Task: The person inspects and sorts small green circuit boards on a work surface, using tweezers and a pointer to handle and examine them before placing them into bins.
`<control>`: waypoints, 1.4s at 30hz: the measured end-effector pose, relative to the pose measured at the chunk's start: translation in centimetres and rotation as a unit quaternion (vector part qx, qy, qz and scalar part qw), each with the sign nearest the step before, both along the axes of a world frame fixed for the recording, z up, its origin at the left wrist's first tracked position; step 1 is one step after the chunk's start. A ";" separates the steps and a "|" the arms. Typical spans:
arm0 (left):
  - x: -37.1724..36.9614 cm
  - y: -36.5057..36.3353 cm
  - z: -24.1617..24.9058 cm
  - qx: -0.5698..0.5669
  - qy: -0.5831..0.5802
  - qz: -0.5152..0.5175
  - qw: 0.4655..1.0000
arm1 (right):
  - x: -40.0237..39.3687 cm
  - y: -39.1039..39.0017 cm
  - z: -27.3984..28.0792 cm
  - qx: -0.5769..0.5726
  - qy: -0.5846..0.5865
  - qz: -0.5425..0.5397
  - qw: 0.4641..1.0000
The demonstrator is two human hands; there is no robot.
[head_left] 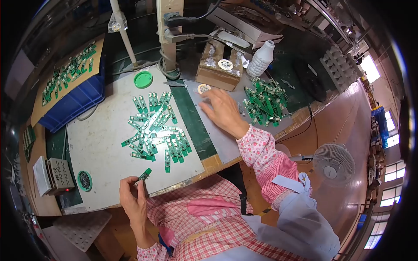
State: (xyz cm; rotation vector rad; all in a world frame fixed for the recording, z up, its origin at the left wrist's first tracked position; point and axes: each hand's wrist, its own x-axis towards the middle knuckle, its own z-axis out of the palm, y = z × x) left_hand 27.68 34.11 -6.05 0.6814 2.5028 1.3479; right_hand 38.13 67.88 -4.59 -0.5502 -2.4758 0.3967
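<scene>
Near the table's front edge, my left hand (134, 195) pinches a small green circuit board (145, 174) between thumb and fingers. My right hand (223, 112) reaches over the grey sheet at the centre, its fingers apart, close to a small round pale disc (203, 88); whether a fingertip touches it is unclear. Many green boards (167, 160) with white parts lie spread and overlapping on the white work surface (100, 143). To the right of my right hand is a heap of green boards (265, 102).
A cardboard box (217, 71) with a round disc on top and a white ribbed bottle (261, 58) stand behind. At left are a blue crate (76, 108), a green cup of dark bits (85, 180) and a small device (58, 174). A green lid (143, 79) lies behind; a fan (333, 164) is right.
</scene>
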 end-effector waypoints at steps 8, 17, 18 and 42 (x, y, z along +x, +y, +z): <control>0.9 1.2 -2.9 0.044 0.154 0.037 0.986 | 7.1 -1.4 4.3 -0.045 -0.042 0.037 0.997; 1.3 1.7 -2.9 0.016 0.296 0.053 0.953 | 23.6 16.7 1.4 -0.054 -0.012 -0.381 0.923; 1.4 1.9 -2.7 0.012 0.304 0.059 0.951 | 24.5 18.3 0.4 -0.063 -0.023 -0.398 0.915; 7.5 5.8 -0.8 0.131 0.209 0.035 0.968 | 13.0 7.4 2.4 0.130 -0.045 -0.076 0.988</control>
